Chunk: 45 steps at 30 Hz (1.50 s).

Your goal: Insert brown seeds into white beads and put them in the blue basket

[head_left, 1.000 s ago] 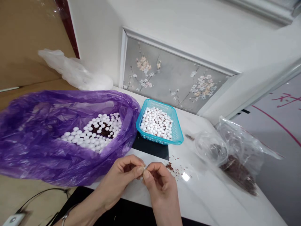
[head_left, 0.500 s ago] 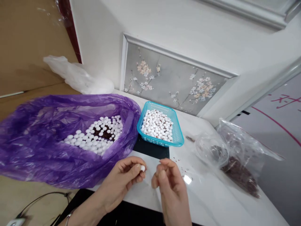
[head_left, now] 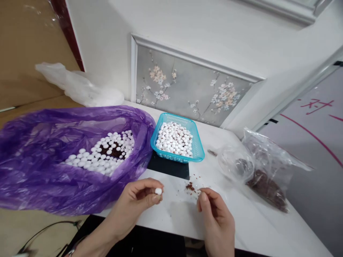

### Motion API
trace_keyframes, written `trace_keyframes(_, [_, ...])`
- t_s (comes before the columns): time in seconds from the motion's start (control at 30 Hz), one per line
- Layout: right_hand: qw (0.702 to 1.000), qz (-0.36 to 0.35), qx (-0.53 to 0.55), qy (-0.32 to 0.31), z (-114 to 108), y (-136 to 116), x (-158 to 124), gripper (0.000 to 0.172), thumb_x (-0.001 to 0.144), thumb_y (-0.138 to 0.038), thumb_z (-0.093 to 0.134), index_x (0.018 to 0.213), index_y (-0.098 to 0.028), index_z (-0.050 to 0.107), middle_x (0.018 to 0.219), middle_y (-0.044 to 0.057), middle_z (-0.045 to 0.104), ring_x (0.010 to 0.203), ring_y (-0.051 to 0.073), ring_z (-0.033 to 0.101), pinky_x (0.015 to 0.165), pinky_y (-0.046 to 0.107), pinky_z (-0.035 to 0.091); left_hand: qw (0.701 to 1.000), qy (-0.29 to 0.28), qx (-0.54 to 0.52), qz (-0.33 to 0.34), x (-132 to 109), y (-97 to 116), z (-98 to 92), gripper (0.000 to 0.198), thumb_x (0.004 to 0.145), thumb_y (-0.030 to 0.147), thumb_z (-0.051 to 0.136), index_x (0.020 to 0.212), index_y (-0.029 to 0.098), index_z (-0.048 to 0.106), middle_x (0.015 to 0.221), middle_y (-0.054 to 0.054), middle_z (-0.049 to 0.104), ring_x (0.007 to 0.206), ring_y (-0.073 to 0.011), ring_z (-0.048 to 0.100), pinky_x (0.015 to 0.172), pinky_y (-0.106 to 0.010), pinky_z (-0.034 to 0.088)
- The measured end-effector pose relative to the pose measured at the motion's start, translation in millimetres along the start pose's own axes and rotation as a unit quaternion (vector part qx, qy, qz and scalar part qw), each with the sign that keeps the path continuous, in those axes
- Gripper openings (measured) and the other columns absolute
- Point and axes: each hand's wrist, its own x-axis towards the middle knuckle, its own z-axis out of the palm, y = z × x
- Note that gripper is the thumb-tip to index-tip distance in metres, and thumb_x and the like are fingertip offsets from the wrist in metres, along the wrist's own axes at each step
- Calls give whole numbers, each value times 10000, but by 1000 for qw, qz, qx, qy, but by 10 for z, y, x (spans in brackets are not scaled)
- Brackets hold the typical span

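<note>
Left hand [head_left: 139,198] pinches a small round white bead [head_left: 158,191] between thumb and fingertips, just above the table [head_left: 241,221]; bead is smooth and unmarked. Right hand [head_left: 217,217] is loosely curled, thumb and forefinger close together, nothing visible between them; reddish-brown crumbs [head_left: 190,186] lie just beyond it. Teal basket [head_left: 199,151] holds white beads; purple bag [head_left: 40,178] holds more over dark matter; clear bag [head_left: 268,171] contains brown material.

the open bag [head_left: 40,167] of beads lies left of the basket [head_left: 199,151], with the clear bag [head_left: 264,171] right of it.
</note>
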Motion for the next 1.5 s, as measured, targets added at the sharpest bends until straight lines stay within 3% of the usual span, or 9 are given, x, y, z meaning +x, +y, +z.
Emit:
trace_keyframes(0.2, [994,-30,-102,-10,-168,169,209,311,838,-463,576,953,-189,667,834,47,676,705,189,600,666,294,479,999,12,3,45,21,58,73,33,728,222,758,755,229,740,747,11,642,669,-107,545,647,-216,451])
trace_keyframes(0.37, [972,-99,-208,-56,-154,185,335,219,880,-351,518,906,-205,679,928,65,686,788,205,636,715,302,489,985,106,97,96,320,325,246,144,736,278,743,874,238,741,781,4,696,735,-142,596,699,-238,484])
trace_keyframes(0.5, [951,-121,-274,-81,-51,161,355,209,868,-303,507,845,-216,695,884,56,680,675,197,631,655,316,476,925,98,293,222,755,484,396,255,808,266,631,1031,175,714,1019,-72,720,901,-222,651,834,-331,510])
trace_keyframes(0.67, [932,-119,-336,-69,-21,253,346,228,878,-328,470,809,-251,674,892,37,681,660,207,636,565,308,430,882,80,382,263,928,499,417,411,813,178,574,1218,204,635,1277,-79,634,1111,-243,604,953,-357,474])
trace_keyframes(0.83, [946,-162,-278,-36,-49,316,316,275,900,-412,442,812,-239,638,904,56,664,704,206,630,576,295,445,838,112,471,252,711,760,28,334,845,222,525,1135,186,688,1227,-95,668,1128,-268,594,1000,-383,417])
trace_keyframes(0.97, [953,-168,-251,-11,-34,260,259,323,915,-474,420,836,-236,624,878,60,668,674,202,610,610,304,440,700,144,687,128,549,1045,-578,334,857,261,463,1068,228,719,1107,-56,739,1015,-263,661,901,-320,454])
trace_keyframes(1.07, [953,-176,-245,4,6,223,214,335,915,-490,416,843,-240,626,849,49,681,651,193,603,629,299,436,664,148,728,80,470,1079,-952,328,795,201,484,977,228,755,998,-87,770,930,-300,688,826,-350,474])
trace_keyframes(1.37, [939,-210,-258,-89,96,252,185,254,923,-346,445,847,-236,661,876,36,691,747,188,651,670,281,478,643,159,746,66,497,950,-1040,311,808,197,471,954,206,745,943,-118,754,881,-333,677,757,-363,464])
trace_keyframes(1.5, [944,-209,-235,-98,44,270,244,237,908,-315,470,902,-223,689,908,50,707,813,201,668,711,289,499,715,212,648,156,423,1012,-785,264,840,286,517,984,177,711,1032,-97,704,865,-281,649,811,-347,450])
